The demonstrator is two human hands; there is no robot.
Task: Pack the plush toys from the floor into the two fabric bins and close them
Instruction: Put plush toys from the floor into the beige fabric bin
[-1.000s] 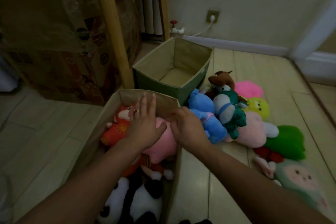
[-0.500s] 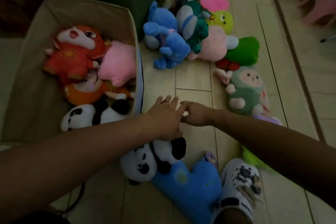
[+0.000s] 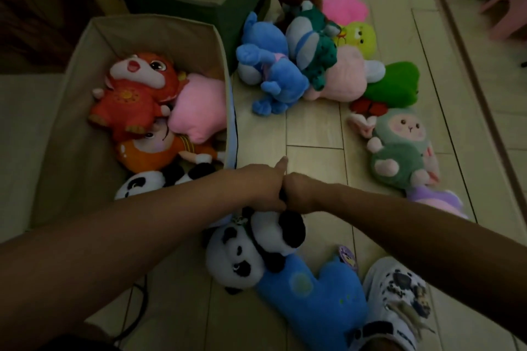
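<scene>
While both arms reach in from six o'clock, the left hand (image 3: 261, 188) and right hand (image 3: 299, 192) meet knuckle to knuckle, fingers curled, gripping the top of a panda plush (image 3: 251, 248) that lies on the floor against a blue plush (image 3: 313, 293). At ten o'clock of the hands the beige bin (image 3: 74, 111) holds a red plush (image 3: 134, 88) and a pink plush (image 3: 199, 107); the green bin (image 3: 228, 13) stands at twelve o'clock, with a toy heap (image 3: 308, 51) at one o'clock.
</scene>
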